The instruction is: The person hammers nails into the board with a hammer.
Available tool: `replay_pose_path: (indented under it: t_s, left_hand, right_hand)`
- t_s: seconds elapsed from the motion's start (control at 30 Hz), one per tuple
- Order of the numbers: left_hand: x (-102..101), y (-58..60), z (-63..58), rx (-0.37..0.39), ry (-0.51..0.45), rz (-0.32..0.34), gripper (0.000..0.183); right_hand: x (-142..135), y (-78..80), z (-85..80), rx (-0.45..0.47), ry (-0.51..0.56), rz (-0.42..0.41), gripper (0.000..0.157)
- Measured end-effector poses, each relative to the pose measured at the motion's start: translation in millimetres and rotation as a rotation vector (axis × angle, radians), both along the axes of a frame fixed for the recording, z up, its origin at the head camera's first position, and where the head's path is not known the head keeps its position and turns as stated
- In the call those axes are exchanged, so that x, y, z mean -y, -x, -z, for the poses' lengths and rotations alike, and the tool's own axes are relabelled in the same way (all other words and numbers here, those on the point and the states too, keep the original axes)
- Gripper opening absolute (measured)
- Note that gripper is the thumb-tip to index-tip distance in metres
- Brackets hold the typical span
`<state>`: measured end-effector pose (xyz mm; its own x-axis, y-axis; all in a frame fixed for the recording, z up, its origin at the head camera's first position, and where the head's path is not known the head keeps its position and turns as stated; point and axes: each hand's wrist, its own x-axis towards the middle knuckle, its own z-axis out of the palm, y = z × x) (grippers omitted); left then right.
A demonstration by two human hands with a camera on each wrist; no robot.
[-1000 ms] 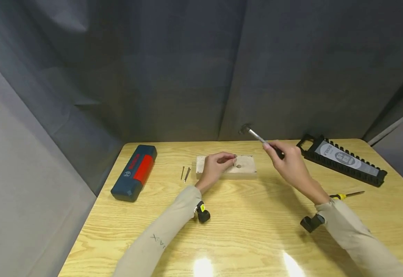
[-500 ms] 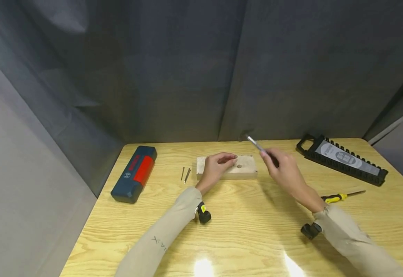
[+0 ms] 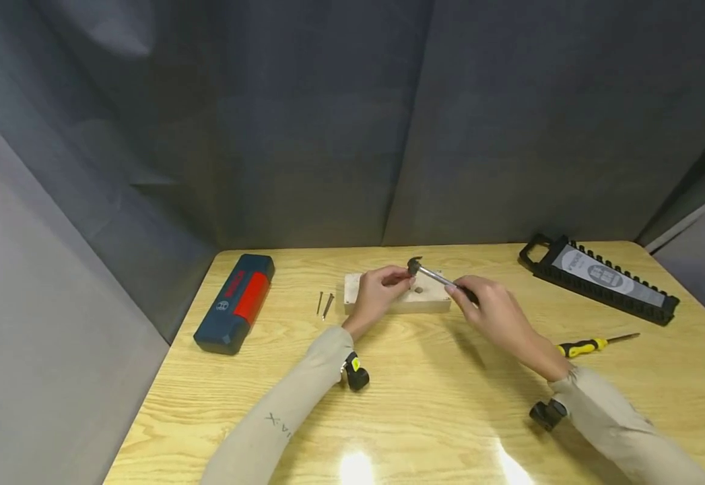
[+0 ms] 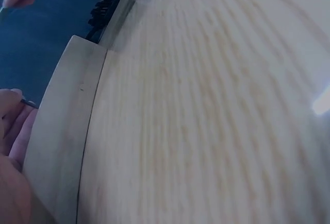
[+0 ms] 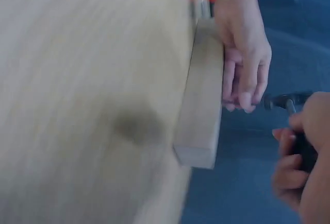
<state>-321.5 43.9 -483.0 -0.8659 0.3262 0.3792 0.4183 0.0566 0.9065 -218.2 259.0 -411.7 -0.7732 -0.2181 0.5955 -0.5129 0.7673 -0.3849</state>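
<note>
On the table lies a pale wooden block (image 3: 431, 300) with a dark round spot on its top. Over the block, my left hand (image 3: 378, 293) pinches a nail (image 4: 29, 103) between thumb and fingers; only a short dark length of it shows in the left wrist view. My right hand (image 3: 494, 313) grips a small claw hammer (image 3: 431, 273) by its black handle. The hammer head is right beside the left fingertips in the head view; in the right wrist view a small gap separates them. Two loose nails (image 3: 327, 306) lie left of the block.
A blue and red case (image 3: 235, 303) lies at the left of the table. On the right are a black tool rack (image 3: 600, 277) with a grey label and a yellow and black screwdriver (image 3: 584, 347). A dark curtain (image 3: 328, 135) hangs behind the table.
My right hand has lowered the hammer, bringing its head down and left from above the block to the left fingertips. The left hand has stayed in place.
</note>
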Motion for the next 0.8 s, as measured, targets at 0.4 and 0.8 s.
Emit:
replay_pose_path:
  t_s: [0.4,0.8]
  left_hand:
    - [2.6,0.4,-3.3,0.036,0.001,0.019,0.016]
    - [3.0,-0.1,-3.7,0.050,0.000,0.027,0.016]
  right_hand:
    - [-1.3,4.9,4.7,-0.037,-0.014,0.015,0.011]
    - [-3.8,5.1,-0.2,-0.034,-0.049,0.005,0.013]
